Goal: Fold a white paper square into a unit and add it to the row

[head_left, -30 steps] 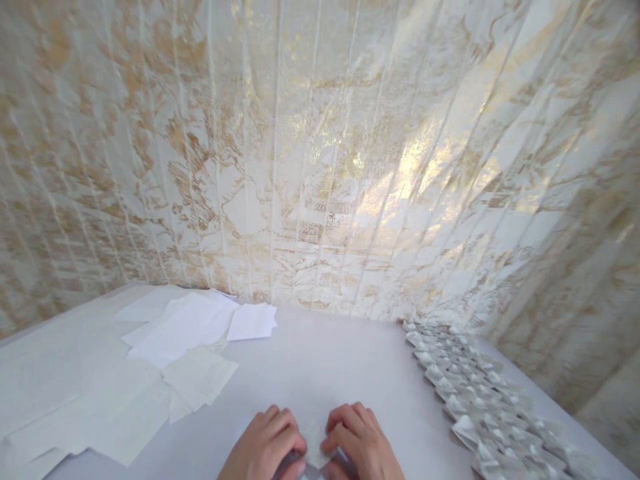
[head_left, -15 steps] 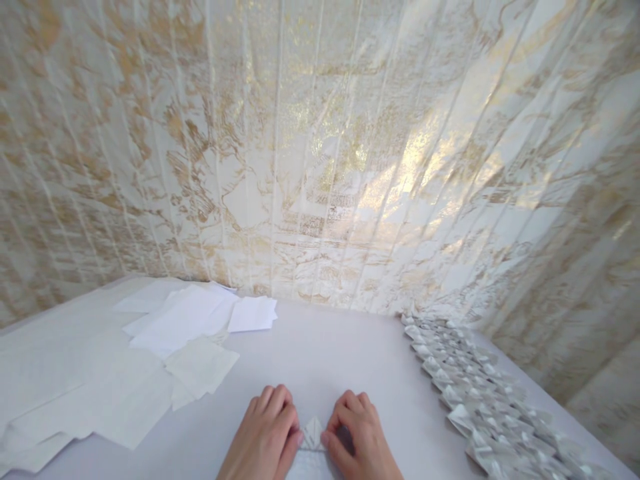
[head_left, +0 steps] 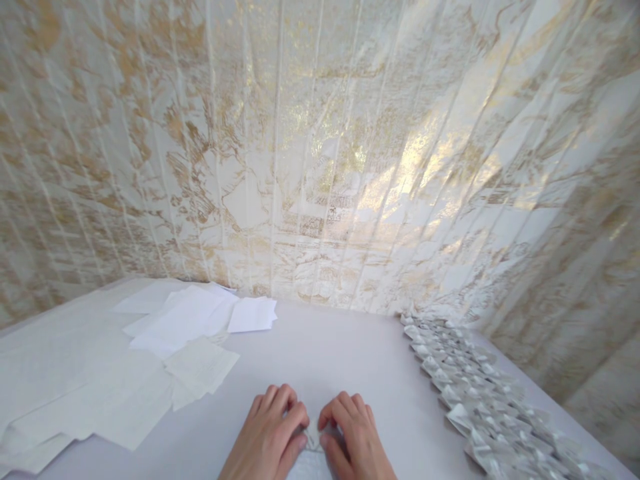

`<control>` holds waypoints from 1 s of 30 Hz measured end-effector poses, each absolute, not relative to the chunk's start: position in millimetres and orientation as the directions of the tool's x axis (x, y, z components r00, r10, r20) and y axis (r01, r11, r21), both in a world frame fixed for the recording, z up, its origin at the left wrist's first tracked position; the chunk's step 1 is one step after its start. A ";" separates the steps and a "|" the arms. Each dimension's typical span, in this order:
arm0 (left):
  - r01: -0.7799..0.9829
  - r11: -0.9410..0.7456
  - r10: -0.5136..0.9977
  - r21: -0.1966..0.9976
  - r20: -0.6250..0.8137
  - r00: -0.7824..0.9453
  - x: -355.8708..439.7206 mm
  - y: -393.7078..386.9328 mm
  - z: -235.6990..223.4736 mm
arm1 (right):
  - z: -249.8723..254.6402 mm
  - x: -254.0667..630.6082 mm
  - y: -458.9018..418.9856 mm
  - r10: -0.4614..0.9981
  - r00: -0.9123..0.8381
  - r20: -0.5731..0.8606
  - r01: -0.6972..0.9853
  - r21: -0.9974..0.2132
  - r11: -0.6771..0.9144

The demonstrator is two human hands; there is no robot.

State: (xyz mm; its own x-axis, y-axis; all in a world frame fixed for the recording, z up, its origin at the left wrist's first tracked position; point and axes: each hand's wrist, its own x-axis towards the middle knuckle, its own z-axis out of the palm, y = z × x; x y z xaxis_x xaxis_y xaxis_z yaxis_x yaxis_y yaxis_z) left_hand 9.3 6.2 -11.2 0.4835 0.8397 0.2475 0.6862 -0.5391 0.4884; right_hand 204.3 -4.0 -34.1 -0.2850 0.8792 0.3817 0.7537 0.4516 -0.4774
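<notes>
A pale counter (head_left: 330, 353) spreads across the near half of the scene; at its near edge, in the middle, a small folded paper (head_left: 313, 441) lies between the two hands, partly hidden by the fingers; the left hand (head_left: 273, 430) grasps its left side and the right hand (head_left: 354, 433) its right side, each with thumb and bent fingers; on the left, large off-white sheets (head_left: 85, 380) overlap, with brighter white sheets (head_left: 183, 317) over their far part; a small white stack (head_left: 253, 315) sits just beside those, and small greyish sheets (head_left: 203, 367) lie nearer; on the right, rows of folded pieces (head_left: 490, 400) run from far to near, closely packed; at the far side hangs a pleated curtain (head_left: 280, 147), white with gold and brown patterning, glowing brightest right of centre.
</notes>
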 end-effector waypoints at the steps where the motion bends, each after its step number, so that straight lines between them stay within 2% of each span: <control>1: 0.688 -0.537 0.840 0.488 0.243 0.484 9.7 6.0 -10.1 | -33.0 203.8 -4.2 0.872 -0.308 0.381 0.743 -0.477 0.471; 6: 0.698 -0.532 0.844 0.480 0.230 0.485 12.1 4.2 -5.3 | -26.6 199.7 -5.0 0.883 -0.326 0.338 0.735 -0.497 0.462; 10: 0.715 -0.524 0.849 0.463 0.217 0.481 14.0 4.1 -4.2 | -21.7 201.1 -5.0 0.914 -0.298 0.275 0.721 -0.562 0.404; 13: 0.722 -0.524 0.850 0.451 0.225 0.476 14.2 3.5 -6.4 | -16.4 207.5 -3.9 0.918 -0.348 0.189 0.687 -0.615 0.387; 20: 0.599 -0.642 0.760 0.479 0.294 0.579 7.1 2.8 -10.4 | 3.0 214.3 -5.1 0.918 -0.392 0.060 0.654 -0.684 0.324; 25: 0.642 -0.670 0.738 0.373 0.249 0.627 7.3 6.0 -2.6 | 8.4 205.9 -8.4 0.922 -0.382 0.068 0.670 -0.666 0.327; 30: 0.627 -0.745 0.663 0.228 0.366 0.653 9.6 6.5 -6.4 | 9.8 193.6 -13.7 0.939 -0.333 0.087 0.731 -0.605 0.315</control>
State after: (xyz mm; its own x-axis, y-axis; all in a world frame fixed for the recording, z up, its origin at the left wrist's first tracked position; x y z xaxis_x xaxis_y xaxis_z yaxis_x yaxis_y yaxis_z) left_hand 9.6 6.5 -6.4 0.6533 0.6626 0.3664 0.6274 -0.7446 0.2278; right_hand 193.6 -13.7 9.8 -0.3333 0.9388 0.0866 0.7315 0.3155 -0.6045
